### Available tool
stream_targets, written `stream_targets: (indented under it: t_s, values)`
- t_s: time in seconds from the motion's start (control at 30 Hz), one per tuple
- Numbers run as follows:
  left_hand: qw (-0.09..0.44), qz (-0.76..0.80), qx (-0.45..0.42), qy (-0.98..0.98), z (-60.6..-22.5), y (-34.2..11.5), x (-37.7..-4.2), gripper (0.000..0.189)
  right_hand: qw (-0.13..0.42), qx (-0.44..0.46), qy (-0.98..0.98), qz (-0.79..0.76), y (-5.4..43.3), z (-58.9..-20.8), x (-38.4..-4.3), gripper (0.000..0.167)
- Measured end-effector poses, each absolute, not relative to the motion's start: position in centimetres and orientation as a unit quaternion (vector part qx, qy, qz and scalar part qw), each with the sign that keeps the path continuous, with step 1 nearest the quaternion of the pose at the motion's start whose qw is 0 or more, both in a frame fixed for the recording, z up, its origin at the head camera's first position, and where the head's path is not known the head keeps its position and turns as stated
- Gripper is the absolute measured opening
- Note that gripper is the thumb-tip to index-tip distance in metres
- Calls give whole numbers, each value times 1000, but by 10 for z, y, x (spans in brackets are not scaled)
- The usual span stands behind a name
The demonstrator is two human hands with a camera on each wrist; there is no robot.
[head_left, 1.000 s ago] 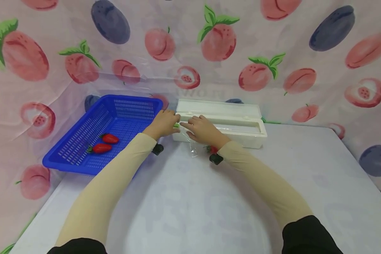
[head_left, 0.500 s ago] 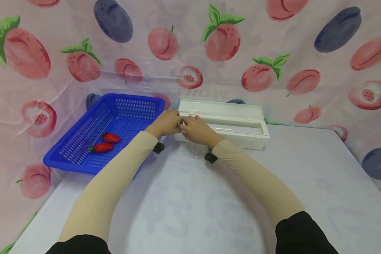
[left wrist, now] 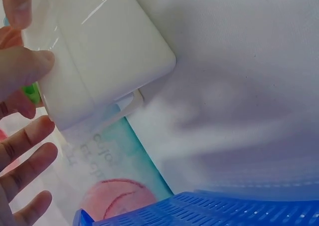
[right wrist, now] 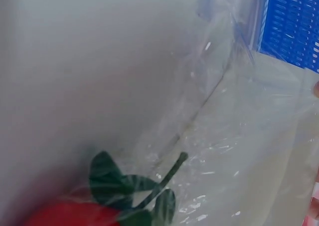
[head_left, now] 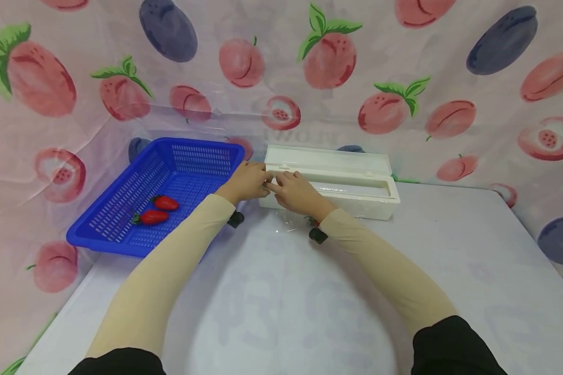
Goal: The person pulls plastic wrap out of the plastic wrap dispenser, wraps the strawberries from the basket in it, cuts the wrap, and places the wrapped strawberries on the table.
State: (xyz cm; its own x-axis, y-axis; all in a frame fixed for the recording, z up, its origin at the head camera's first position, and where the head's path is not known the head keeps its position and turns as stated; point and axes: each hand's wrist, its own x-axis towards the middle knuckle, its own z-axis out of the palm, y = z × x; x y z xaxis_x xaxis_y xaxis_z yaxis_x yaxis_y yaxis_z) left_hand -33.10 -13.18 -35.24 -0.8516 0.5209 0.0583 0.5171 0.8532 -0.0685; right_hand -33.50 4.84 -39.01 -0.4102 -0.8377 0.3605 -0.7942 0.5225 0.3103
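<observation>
A long white cling film box [head_left: 361,208] stands with its lid [head_left: 330,159] raised and a pale roll inside. My left hand [head_left: 246,180] is at its left end; in the left wrist view the thumb [left wrist: 37,64] lies on the box wall, and a small green slider [left wrist: 31,93] shows between thumb and forefinger. Beside it, my right hand [head_left: 300,194] reaches over the front, forefinger meeting the left fingers; whether it grips anything I cannot tell. Clear film [right wrist: 239,141] hangs down the front. A red strawberry [right wrist: 70,216] with green leaves lies below my right wrist.
A blue slotted basket [head_left: 89,242] stands to the left, close to my left forearm, with two strawberries [head_left: 152,217] in it. Behind the white table [head_left: 272,312] hangs a fruit-print cloth [head_left: 328,104].
My right hand has shifted left until its fingers meet the left hand, covering the green slider in the head view. Over the last half second both hands have barely moved.
</observation>
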Motion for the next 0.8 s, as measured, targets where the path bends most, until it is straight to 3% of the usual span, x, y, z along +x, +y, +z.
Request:
stream_targets:
  t_s: [0.6, 0.8]
  values:
    - [24, 45, -255, -966, -351, -134, -330, 24, 250, 485, -838, -11, 83, -393, -335, 39]
    - [24, 33, -262, -964, -350, -129, -326, 36, 254, 489, -834, 5, 86, -393, -334, 38]
